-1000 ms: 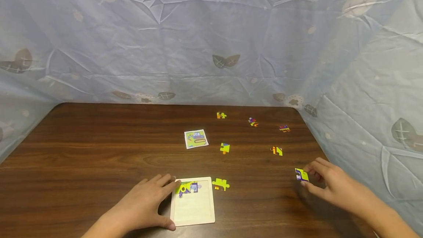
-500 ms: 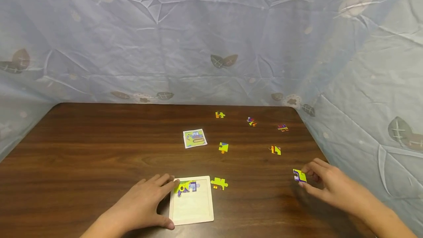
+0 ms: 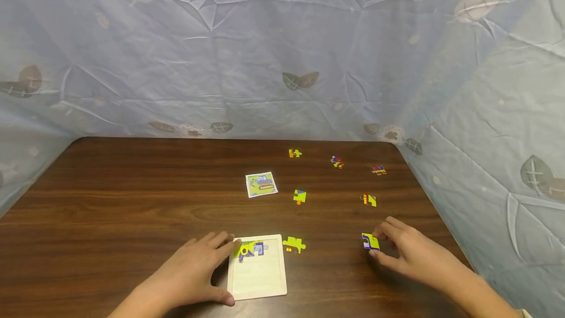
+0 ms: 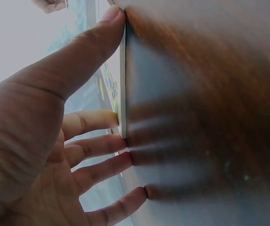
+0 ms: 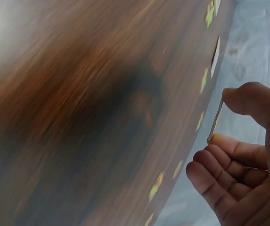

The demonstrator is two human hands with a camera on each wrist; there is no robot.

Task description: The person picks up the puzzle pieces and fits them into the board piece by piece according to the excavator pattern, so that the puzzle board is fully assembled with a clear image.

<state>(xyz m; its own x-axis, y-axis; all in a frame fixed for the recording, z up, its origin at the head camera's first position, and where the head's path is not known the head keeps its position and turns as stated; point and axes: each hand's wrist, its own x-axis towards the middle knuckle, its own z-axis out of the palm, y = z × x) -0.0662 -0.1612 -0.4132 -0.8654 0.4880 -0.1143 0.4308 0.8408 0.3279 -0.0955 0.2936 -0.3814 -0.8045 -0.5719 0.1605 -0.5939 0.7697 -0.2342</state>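
Note:
In the head view, my left hand [image 3: 194,271] lies along the left side of a pale square puzzle tray [image 3: 258,278]. Its thumb touches the lower left corner and its index fingertip the upper left one; the left wrist view shows these fingers [image 4: 94,120] fairly straight. Joined puzzle pieces [image 3: 251,250] in green and purple fill the tray's upper left part. To the right, my right hand [image 3: 410,251] pinches a green, purple and white puzzle piece [image 3: 370,241] between thumb and fingers. The right wrist view shows that piece [image 5: 215,120] edge-on, above the table.
A green puzzle piece [image 3: 294,244] lies just right of the tray. Further back are a picture card [image 3: 261,184] of a digger and several loose pieces, among them a green one [image 3: 299,196] and a yellow-orange one [image 3: 369,200]. Patterned cloth [image 3: 247,63] hangs round the brown table [image 3: 132,200].
My right hand has moved left with the pinched puzzle piece, towards the tray. My left hand and the tray have stayed in place.

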